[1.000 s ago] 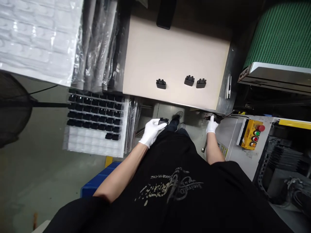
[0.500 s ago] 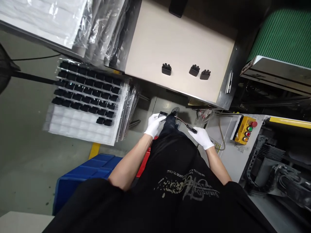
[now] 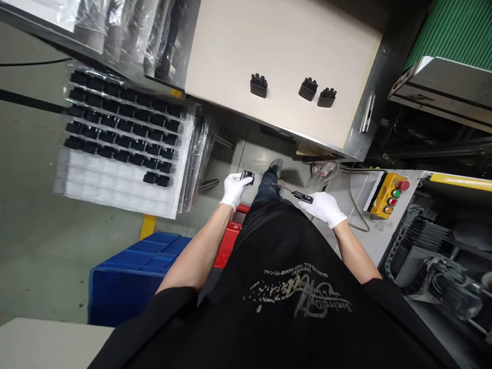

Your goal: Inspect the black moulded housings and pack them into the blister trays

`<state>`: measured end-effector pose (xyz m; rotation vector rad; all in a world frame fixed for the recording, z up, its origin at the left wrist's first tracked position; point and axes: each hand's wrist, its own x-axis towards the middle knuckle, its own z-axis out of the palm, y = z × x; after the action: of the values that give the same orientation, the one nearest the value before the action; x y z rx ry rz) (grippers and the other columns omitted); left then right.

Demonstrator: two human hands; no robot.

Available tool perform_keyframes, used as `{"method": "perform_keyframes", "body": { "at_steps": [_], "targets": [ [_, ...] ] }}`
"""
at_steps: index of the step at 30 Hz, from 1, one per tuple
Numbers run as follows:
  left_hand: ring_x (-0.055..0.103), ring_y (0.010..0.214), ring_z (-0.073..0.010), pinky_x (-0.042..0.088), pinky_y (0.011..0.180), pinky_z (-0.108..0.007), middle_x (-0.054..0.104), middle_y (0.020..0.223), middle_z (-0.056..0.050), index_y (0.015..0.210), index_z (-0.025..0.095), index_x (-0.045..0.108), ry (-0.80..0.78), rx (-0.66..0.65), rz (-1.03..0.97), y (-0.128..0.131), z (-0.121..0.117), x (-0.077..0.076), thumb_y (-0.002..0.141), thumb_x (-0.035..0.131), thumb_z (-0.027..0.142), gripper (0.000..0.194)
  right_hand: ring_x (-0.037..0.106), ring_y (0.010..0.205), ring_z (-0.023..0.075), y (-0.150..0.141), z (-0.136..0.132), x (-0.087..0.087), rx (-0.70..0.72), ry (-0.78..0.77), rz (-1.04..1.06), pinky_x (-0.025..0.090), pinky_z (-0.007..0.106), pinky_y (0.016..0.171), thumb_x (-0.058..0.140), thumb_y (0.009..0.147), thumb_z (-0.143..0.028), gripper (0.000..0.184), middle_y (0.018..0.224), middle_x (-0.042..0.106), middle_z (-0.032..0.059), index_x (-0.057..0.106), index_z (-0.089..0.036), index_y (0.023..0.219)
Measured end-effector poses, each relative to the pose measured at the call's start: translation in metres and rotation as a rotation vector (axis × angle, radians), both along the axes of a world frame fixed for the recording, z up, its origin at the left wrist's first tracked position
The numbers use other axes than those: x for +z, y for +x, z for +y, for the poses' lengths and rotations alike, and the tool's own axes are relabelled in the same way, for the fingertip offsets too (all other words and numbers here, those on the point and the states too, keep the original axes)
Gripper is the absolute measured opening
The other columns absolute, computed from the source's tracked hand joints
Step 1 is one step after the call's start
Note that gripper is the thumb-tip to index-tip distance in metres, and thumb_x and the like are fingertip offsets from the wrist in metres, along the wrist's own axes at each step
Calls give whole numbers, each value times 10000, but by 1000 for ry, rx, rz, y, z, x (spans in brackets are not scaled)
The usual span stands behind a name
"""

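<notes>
My left hand (image 3: 233, 190), in a white glove, is closed on a small black plastic part (image 3: 247, 177), pinched at its left side. My right hand (image 3: 323, 207), gloved too, grips a tool with a black handle (image 3: 302, 197) and a thin coppery shaft (image 3: 283, 186) that points left toward the part. A gap separates shaft and part. Three black pronged parts stand on the pale tabletop (image 3: 284, 51) above my hands: one on the left (image 3: 259, 86), one in the middle (image 3: 308, 89) and one on the right (image 3: 326, 97).
At left, a clear tray (image 3: 111, 177) holds rows of black parts. Plastic-wrapped stacks (image 3: 115, 25) lie at upper left. A blue bin (image 3: 126, 287) stands below, beside a red container (image 3: 226, 246). To the right are a yellow button box (image 3: 386, 195) and a green ribbed surface (image 3: 449, 36).
My hands have drawn apart: the left moved slightly left with the part, the right moved right with the tool. The shaft tip is farther from the part. The view has shifted.
</notes>
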<state>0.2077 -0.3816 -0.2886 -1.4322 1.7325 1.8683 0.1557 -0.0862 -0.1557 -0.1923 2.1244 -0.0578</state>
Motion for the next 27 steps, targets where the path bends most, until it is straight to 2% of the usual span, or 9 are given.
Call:
{"method": "perform_keyframes", "body": {
  "at_steps": [4, 8, 11, 13, 17, 20, 23, 27],
  "targets": [
    [669, 1036, -248, 534, 1061, -393, 680, 881, -23, 824, 207, 608, -180, -154, -15, 1, -8, 5, 566, 843, 83, 371, 798, 949, 307, -1, -7, 2, -5, -50, -31, 473, 310, 729, 580, 1007, -633, 514, 1024, 845, 157, 846, -194, 997],
    [650, 1115, -281, 499, 1113, -392, 693, 890, -37, 784, 212, 650, -199, -240, 23, 3, -10, 11, 554, 840, 54, 337, 793, 960, 306, -3, -16, -1, -1, -68, 11, 475, 313, 737, 564, 1008, -615, 504, 1042, 844, 156, 853, -201, 1023],
    [687, 1054, -286, 530, 1112, -447, 716, 885, -51, 852, 181, 704, -114, -234, 66, 7, -12, 16, 552, 918, 125, 372, 782, 926, 298, -4, -18, -5, 24, -80, 23, 457, 314, 724, 567, 1006, -601, 496, 1014, 838, 161, 853, -197, 1006],
    [716, 1006, -285, 573, 1078, -498, 742, 933, -82, 923, 155, 716, -11, -210, 104, 11, -17, 21, 592, 967, 252, 426, 762, 875, 276, -4, -15, -7, 22, -96, 25, 432, 306, 701, 583, 999, -593, 482, 979, 828, 156, 840, -185, 971],
    [756, 988, -293, 623, 1050, -580, 753, 1005, -144, 974, 132, 698, 255, -218, 190, 18, -34, 32, 678, 969, 499, 545, 646, 705, 189, -1, -3, -12, -67, -264, -63, 357, 281, 633, 645, 956, -587, 454, 791, 745, 77, 737, -174, 791],
    [772, 962, -311, 627, 1052, -604, 756, 987, -159, 983, 110, 717, 403, -329, 204, 19, -51, 42, 632, 991, 557, 631, 523, 618, 140, 1, 9, -17, -164, -414, -175, 332, 275, 608, 677, 911, -583, 462, 640, 624, 17, 630, -177, 695],
    [785, 935, -329, 648, 990, -555, 782, 991, -184, 1033, 81, 758, 451, -492, 178, 15, -67, 51, 583, 1013, 567, 710, 486, 602, 136, -1, 16, -17, -223, -465, -184, 320, 277, 595, 678, 893, -606, 481, 591, 575, 7, 596, -181, 685],
    [785, 994, -307, 631, 954, -435, 820, 1087, -176, 1136, 97, 792, 343, -750, 159, 1, -77, 66, 638, 997, 457, 647, 475, 597, 135, -8, 13, 0, -93, -429, -62, 288, 292, 591, 692, 906, -558, 460, 622, 595, 26, 603, -182, 655]
  ]
}}
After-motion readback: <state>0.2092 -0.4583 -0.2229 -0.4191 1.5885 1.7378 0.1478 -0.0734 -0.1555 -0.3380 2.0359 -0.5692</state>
